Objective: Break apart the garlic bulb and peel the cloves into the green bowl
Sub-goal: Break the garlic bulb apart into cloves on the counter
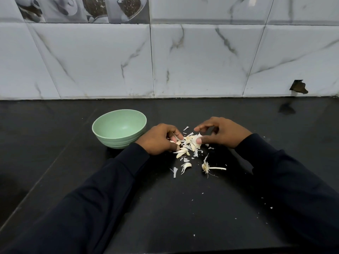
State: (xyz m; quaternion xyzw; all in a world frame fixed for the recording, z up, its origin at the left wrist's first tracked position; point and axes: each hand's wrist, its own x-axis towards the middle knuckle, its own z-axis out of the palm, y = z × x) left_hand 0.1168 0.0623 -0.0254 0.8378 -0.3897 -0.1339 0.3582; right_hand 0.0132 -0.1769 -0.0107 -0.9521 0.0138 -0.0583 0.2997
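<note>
Garlic (pixel 189 142) lies broken up on the black counter (pixel 165 208), cloves and papery skin in a loose heap between both hands. The left hand (pixel 159 140) curls over the heap's left edge, fingers bent around a clove or scrap; which, I cannot tell. The right hand (pixel 220 133) pinches a clove between thumb and fingers, forefinger lifted. The bowl (pixel 119 128), just left of the heap, looks empty. Peeling seems barely begun; next, strip that clove and drop it in. The root stem (pixel 209 168) lies nearer.
</note>
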